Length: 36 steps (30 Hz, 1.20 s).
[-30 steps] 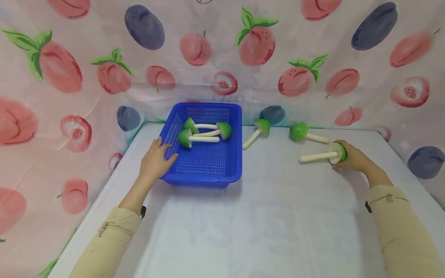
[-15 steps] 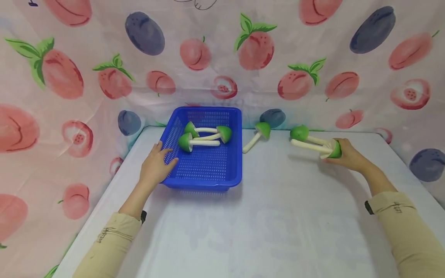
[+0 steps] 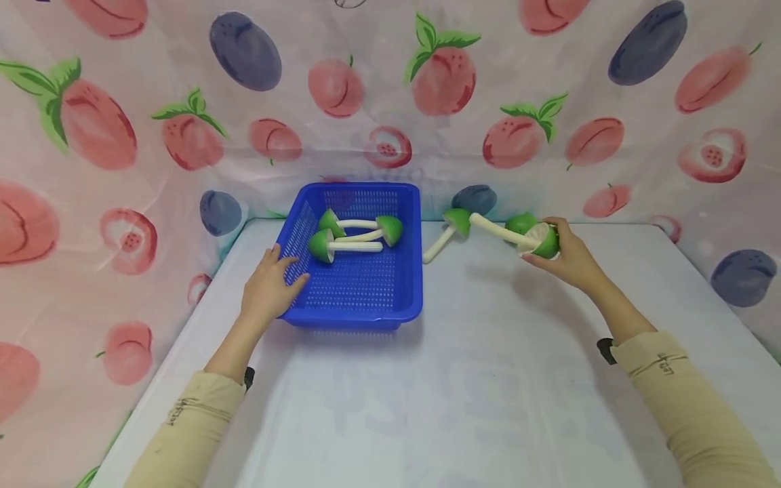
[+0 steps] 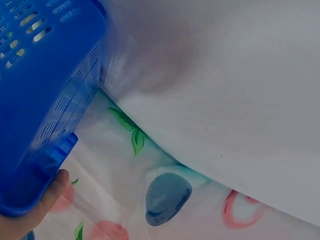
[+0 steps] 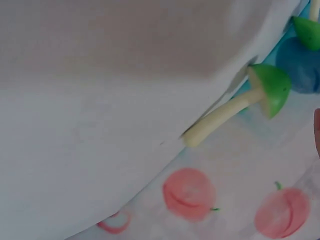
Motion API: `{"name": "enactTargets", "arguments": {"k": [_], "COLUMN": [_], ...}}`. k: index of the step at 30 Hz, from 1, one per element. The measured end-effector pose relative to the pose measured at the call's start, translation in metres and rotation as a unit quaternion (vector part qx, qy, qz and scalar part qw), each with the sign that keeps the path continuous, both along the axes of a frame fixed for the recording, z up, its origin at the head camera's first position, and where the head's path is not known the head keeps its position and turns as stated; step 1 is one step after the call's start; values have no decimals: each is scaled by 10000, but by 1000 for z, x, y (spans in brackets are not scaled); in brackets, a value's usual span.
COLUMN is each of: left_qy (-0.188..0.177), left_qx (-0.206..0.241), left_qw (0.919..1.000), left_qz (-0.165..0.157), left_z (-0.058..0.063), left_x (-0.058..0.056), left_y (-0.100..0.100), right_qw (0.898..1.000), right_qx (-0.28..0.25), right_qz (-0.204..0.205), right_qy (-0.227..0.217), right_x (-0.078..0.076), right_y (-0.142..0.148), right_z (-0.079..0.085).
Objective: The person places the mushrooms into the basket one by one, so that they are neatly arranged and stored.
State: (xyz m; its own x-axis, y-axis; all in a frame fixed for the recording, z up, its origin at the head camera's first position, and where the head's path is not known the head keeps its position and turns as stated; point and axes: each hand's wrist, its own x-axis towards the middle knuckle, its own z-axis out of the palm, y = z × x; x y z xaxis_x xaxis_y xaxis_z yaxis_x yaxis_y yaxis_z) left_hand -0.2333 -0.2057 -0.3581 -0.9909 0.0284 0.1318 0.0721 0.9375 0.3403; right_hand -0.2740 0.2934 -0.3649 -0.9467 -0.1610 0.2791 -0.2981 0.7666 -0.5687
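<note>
The right hand holds a green-capped mushroom aslant, stem pointing left.

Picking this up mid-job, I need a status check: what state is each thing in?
Blue basket, upright, three mushrooms inside
Mushrooms in the basket, lying on their sides
Left hand, holding the basket's left rim
Right hand, gripping a mushroom's cap
Held mushroom, raised off the table
Mushroom beside the basket, lying down
Rear mushroom, lying down, partly hidden in the head view
</note>
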Motion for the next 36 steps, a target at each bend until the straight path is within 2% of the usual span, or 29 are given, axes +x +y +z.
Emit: {"name": "enactTargets", "arguments": {"k": [8, 13, 19, 22, 25, 36], "left_qy": [-22, -150, -31, -14, -9, 15], "left_qx": [43, 22, -30, -56, -48, -96], "left_qw": [10000, 9998, 10000, 10000, 10000, 9999], "left_qz": [79, 94, 58, -2, -13, -52], "left_z": [-1, -4, -5, -4, -3, 0], "left_x": [2, 4, 1, -2, -3, -1], "left_y": [-2, -4, -3, -2, -1, -1], "right_qw": [9990, 9972, 9930, 9929, 9937, 9935], "right_qx": [-450, -716, -1003, -913, -770, 257], "right_qz": [69, 181, 624, 736, 806, 1105], "right_qy": [46, -144, 80, 183, 86, -91], "right_x": [-2, -2, -15, -19, -22, -23], "right_y": [-48, -79, -105, -116, -128, -169], "right_z": [15, 27, 39, 44, 49, 65]}}
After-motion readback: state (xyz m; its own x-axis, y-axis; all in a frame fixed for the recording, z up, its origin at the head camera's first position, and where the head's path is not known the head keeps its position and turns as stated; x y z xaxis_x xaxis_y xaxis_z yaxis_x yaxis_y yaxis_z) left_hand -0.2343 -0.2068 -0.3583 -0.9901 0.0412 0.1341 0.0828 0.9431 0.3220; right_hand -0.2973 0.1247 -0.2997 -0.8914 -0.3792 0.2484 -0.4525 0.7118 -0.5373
